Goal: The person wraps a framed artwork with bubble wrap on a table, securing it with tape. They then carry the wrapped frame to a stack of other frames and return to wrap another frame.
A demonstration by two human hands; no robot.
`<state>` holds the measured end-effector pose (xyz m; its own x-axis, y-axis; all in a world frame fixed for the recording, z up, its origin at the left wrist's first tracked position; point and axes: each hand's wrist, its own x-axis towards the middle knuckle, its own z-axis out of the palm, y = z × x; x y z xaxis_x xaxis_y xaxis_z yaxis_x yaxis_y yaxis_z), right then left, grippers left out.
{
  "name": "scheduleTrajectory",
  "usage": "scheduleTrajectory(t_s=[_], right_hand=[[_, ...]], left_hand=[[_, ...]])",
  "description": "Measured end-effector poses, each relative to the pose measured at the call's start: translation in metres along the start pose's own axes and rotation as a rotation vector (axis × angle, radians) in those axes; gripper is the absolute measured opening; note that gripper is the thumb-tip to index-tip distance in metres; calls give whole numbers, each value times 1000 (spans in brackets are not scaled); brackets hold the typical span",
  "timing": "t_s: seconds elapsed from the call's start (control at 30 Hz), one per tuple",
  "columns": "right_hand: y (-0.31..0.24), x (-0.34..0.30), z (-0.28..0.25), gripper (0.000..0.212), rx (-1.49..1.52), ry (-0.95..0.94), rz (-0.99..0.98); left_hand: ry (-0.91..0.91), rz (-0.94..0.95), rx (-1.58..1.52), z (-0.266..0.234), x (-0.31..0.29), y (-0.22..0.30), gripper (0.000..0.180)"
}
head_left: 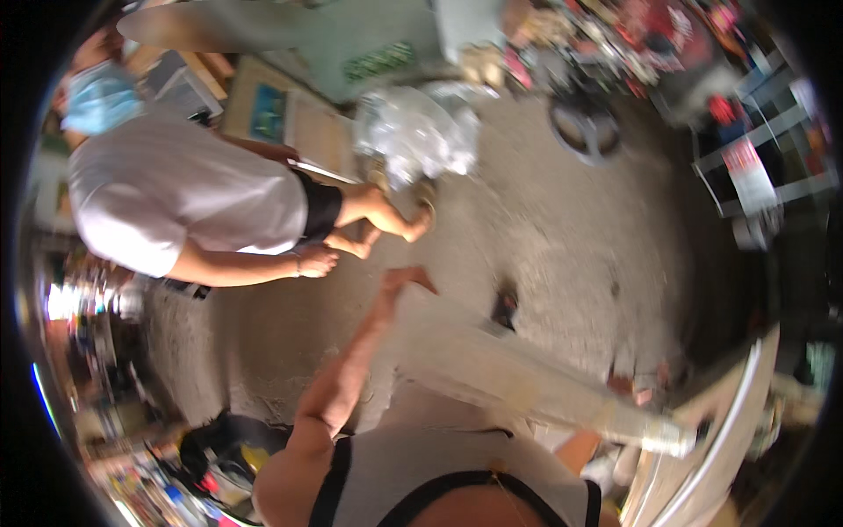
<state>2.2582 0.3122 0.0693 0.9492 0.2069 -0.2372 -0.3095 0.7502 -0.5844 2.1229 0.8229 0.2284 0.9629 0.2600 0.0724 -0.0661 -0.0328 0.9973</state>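
Observation:
A long, pale, flat box or board (518,369) slants across in front of my body, smeared by motion, so its exact kind is unclear. At its far left end is my left hand (408,278), arm stretched out, fingers bent over the corner. My right forearm passes beneath the box near its other end. A blurred skin-coloured patch past the far edge looks like my right hand (621,385), closed on that side; most of it is hidden.
A person (189,189) in a white shirt and mask stands at the left. Clear plastic wrapping (413,132) lies ahead, with a steering-wheel-shaped object (587,127) on the floor. A metal rack (755,149) stands right; a pale panel (711,430) leans close by.

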Motion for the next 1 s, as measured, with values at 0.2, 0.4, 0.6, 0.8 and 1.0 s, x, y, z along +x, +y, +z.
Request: scheduleTrajectory(t_s=[0.2,0.4,0.6,0.8,1.0], right_hand=[[32,201,89,60,-61,41,168],[95,364,224,59,-109,-4,339],[187,501,344,48,358,-469,755],[258,644,444,55,-115,-888,820],[355,738,589,51,-308,-852,926]], left_hand=[[236,-19,259,-17,54,-12,40],[829,324,395,-67,83,13,28],[1116,342,592,-127,142,45,28],[1588,210,547,-144,216,40,31],[1833,145,531,-186,320,39,36]])
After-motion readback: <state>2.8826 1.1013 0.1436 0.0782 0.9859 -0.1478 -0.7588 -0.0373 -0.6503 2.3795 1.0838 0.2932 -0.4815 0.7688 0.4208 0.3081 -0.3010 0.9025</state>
